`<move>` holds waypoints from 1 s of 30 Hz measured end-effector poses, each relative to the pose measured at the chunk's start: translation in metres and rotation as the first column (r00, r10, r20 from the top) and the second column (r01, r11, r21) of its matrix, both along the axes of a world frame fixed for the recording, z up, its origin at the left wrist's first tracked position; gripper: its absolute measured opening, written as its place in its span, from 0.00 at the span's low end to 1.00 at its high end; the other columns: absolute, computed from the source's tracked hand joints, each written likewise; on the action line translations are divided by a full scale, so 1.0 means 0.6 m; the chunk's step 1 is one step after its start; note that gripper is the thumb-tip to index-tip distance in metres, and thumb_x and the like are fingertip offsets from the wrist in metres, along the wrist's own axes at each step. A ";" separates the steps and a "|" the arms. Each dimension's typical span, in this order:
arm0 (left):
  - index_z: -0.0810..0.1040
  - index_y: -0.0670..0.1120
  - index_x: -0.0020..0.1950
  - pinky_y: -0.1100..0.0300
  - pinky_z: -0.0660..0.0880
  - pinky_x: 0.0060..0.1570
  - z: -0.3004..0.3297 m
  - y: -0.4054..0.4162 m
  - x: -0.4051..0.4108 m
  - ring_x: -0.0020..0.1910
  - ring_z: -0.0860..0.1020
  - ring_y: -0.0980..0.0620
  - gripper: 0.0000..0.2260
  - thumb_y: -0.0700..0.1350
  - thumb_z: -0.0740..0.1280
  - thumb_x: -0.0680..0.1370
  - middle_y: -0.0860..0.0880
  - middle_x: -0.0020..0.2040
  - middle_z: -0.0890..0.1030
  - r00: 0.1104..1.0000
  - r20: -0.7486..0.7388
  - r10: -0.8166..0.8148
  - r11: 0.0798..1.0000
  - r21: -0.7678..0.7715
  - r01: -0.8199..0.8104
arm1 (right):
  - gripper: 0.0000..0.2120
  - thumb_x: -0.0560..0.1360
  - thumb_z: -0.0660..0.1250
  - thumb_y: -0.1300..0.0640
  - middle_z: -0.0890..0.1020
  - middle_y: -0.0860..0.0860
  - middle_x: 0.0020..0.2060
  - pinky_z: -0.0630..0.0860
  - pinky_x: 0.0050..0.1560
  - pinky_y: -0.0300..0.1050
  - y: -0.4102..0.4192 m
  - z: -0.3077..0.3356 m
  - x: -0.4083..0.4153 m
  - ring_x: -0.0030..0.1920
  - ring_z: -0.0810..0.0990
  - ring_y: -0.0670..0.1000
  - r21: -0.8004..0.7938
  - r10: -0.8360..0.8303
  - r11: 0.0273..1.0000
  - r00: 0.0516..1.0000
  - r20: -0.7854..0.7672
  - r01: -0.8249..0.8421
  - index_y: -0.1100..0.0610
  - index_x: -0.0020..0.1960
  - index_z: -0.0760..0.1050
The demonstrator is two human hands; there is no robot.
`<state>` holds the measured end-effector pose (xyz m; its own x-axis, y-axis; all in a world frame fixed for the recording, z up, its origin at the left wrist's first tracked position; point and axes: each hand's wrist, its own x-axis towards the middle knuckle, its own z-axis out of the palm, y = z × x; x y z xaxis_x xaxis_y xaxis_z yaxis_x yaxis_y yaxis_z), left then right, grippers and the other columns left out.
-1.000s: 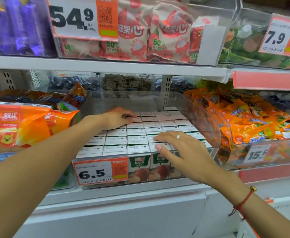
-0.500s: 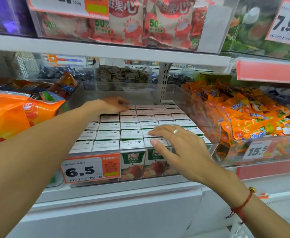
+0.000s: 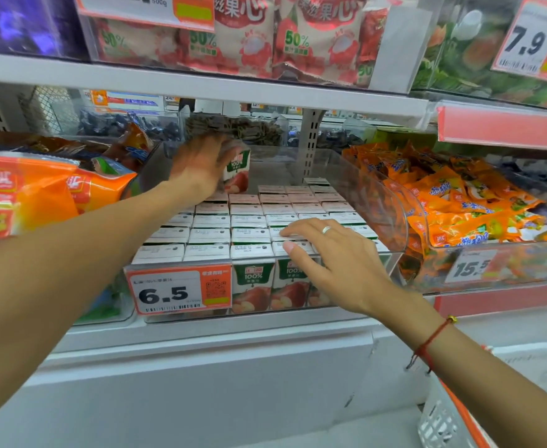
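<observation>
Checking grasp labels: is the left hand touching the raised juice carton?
Touching. Head view: the left hand grips the raised juice carton, held above the packed rows.

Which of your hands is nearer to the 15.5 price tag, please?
Right. The right hand lies on the front cartons, just left of the 15.5 price tag; the left hand is at the back left of the bin, gripping a raised juice carton.
</observation>
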<state>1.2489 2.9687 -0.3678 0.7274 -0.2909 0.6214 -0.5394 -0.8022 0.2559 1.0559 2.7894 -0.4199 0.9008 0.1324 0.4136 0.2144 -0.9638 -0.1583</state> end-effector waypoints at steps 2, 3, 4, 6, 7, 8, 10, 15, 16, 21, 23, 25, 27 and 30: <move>0.73 0.44 0.67 0.50 0.71 0.51 0.004 0.005 -0.024 0.58 0.77 0.40 0.18 0.52 0.56 0.83 0.39 0.61 0.78 0.999 0.032 0.020 0.998 -0.068 -0.018 | 0.26 0.77 0.45 0.36 0.76 0.39 0.63 0.66 0.54 0.42 0.001 0.002 -0.001 0.64 0.71 0.44 0.003 -0.001 1.000 1.000 -0.020 0.001 0.43 0.65 0.72; 0.73 0.44 0.68 0.49 0.72 0.51 0.004 0.011 -0.036 0.57 0.77 0.40 0.18 0.53 0.57 0.83 0.39 0.61 0.79 0.998 0.057 0.005 0.995 -0.100 0.001 | 0.26 0.77 0.45 0.36 0.75 0.40 0.64 0.66 0.56 0.43 0.001 0.003 -0.001 0.64 0.71 0.45 0.006 0.000 1.000 0.999 -0.037 0.000 0.44 0.66 0.72; 0.74 0.45 0.67 0.49 0.74 0.49 0.004 0.017 -0.049 0.55 0.78 0.40 0.18 0.53 0.58 0.83 0.39 0.59 0.80 0.995 0.103 -0.017 0.993 -0.111 0.029 | 0.26 0.78 0.45 0.36 0.75 0.41 0.64 0.66 0.56 0.43 0.000 0.005 -0.002 0.64 0.70 0.46 0.007 0.001 1.000 0.999 -0.054 -0.001 0.44 0.66 0.72; 0.77 0.43 0.63 0.51 0.74 0.39 0.007 0.036 -0.077 0.42 0.80 0.41 0.17 0.53 0.62 0.81 0.39 0.49 0.83 0.970 0.226 -0.086 0.996 -0.007 0.090 | 0.23 0.80 0.49 0.38 0.75 0.44 0.65 0.65 0.57 0.44 0.002 0.012 -0.003 0.65 0.71 0.48 0.016 0.003 1.000 0.996 -0.091 -0.002 0.46 0.67 0.71; 0.78 0.42 0.61 0.52 0.73 0.36 0.008 0.045 -0.090 0.39 0.79 0.41 0.18 0.53 0.63 0.80 0.39 0.46 0.83 0.951 0.275 -0.138 0.989 0.081 0.120 | 0.21 0.81 0.50 0.40 0.75 0.45 0.66 0.65 0.57 0.44 0.005 0.016 -0.003 0.65 0.71 0.49 0.027 0.003 1.000 0.994 -0.114 0.000 0.47 0.67 0.72; 0.78 0.41 0.62 0.51 0.74 0.35 0.010 0.051 -0.103 0.41 0.80 0.41 0.18 0.53 0.64 0.79 0.39 0.46 0.83 0.931 0.308 -0.196 0.975 0.165 0.151 | 0.20 0.82 0.52 0.41 0.75 0.46 0.66 0.66 0.58 0.45 0.009 0.019 -0.003 0.65 0.71 0.50 0.042 -0.001 0.999 0.991 -0.137 0.007 0.48 0.67 0.72; 0.79 0.41 0.62 0.48 0.78 0.36 0.016 0.056 -0.131 0.47 0.81 0.40 0.18 0.52 0.66 0.79 0.39 0.49 0.84 0.890 0.350 -0.293 0.946 0.241 0.217 | 0.21 0.81 0.55 0.43 0.74 0.49 0.68 0.67 0.62 0.48 0.015 0.026 -0.003 0.67 0.71 0.52 0.094 -0.016 0.995 0.984 -0.180 0.033 0.50 0.70 0.69; 0.82 0.45 0.56 0.50 0.78 0.37 0.021 0.050 -0.201 0.38 0.82 0.47 0.15 0.54 0.69 0.76 0.46 0.40 0.85 0.886 0.327 -0.328 0.935 -0.018 0.353 | 0.31 0.78 0.65 0.44 0.68 0.48 0.72 0.66 0.68 0.48 0.038 0.032 -0.013 0.70 0.67 0.49 0.464 0.058 0.886 0.987 -0.149 0.018 0.52 0.76 0.58; 0.83 0.46 0.56 0.51 0.79 0.40 0.017 0.050 -0.214 0.40 0.83 0.50 0.16 0.55 0.68 0.75 0.47 0.42 0.85 0.891 0.269 -0.366 0.911 -0.091 0.401 | 0.31 0.77 0.66 0.44 0.69 0.44 0.70 0.67 0.66 0.44 0.045 0.032 -0.014 0.69 0.68 0.44 0.554 0.103 0.832 0.988 -0.118 -0.021 0.49 0.75 0.59; 0.80 0.52 0.60 0.61 0.77 0.51 -0.016 0.049 -0.245 0.52 0.79 0.59 0.18 0.60 0.64 0.76 0.55 0.56 0.82 0.911 -0.032 -0.411 0.880 -0.275 0.387 | 0.21 0.78 0.67 0.51 0.74 0.36 0.58 0.71 0.59 0.40 0.080 0.027 -0.008 0.59 0.73 0.38 0.673 0.142 0.731 0.990 0.013 -0.113 0.44 0.69 0.65; 0.77 0.53 0.65 0.57 0.76 0.54 -0.028 0.054 -0.253 0.56 0.77 0.58 0.25 0.65 0.58 0.75 0.55 0.59 0.80 0.895 -0.161 -0.417 0.894 -0.250 0.372 | 0.17 0.77 0.68 0.54 0.77 0.36 0.55 0.73 0.59 0.41 0.081 0.026 -0.012 0.56 0.75 0.37 0.665 0.112 0.734 0.991 0.078 -0.136 0.45 0.64 0.69; 0.73 0.56 0.68 0.54 0.75 0.55 -0.037 0.060 -0.264 0.58 0.76 0.57 0.30 0.70 0.54 0.72 0.58 0.62 0.78 0.886 -0.218 -0.410 0.909 -0.184 0.375 | 0.15 0.77 0.68 0.54 0.79 0.38 0.54 0.75 0.56 0.41 0.077 0.022 -0.024 0.55 0.76 0.38 0.601 0.100 0.785 0.987 0.123 -0.154 0.45 0.62 0.70; 0.69 0.58 0.69 0.56 0.74 0.53 -0.042 0.065 -0.280 0.59 0.75 0.58 0.31 0.72 0.55 0.71 0.60 0.64 0.75 0.900 -0.206 -0.385 0.923 -0.093 0.373 | 0.15 0.77 0.69 0.55 0.79 0.40 0.55 0.76 0.54 0.42 0.073 0.019 -0.041 0.55 0.77 0.40 0.492 0.089 0.853 0.977 0.194 -0.175 0.45 0.61 0.72; 0.67 0.58 0.69 0.56 0.76 0.55 -0.042 0.077 -0.308 0.60 0.74 0.59 0.24 0.60 0.68 0.74 0.61 0.64 0.74 0.893 -0.135 -0.430 0.902 -0.084 0.423 | 0.17 0.77 0.68 0.54 0.78 0.38 0.57 0.75 0.54 0.37 0.077 0.022 -0.071 0.56 0.75 0.39 0.363 0.113 0.905 0.946 0.303 -0.224 0.46 0.64 0.71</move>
<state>1.0644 3.0147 -0.3930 0.6243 -0.5646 0.5399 -0.7801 -0.4872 0.3926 1.0136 2.8358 -0.4070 0.7263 0.0514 0.6854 0.4557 -0.7826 -0.4241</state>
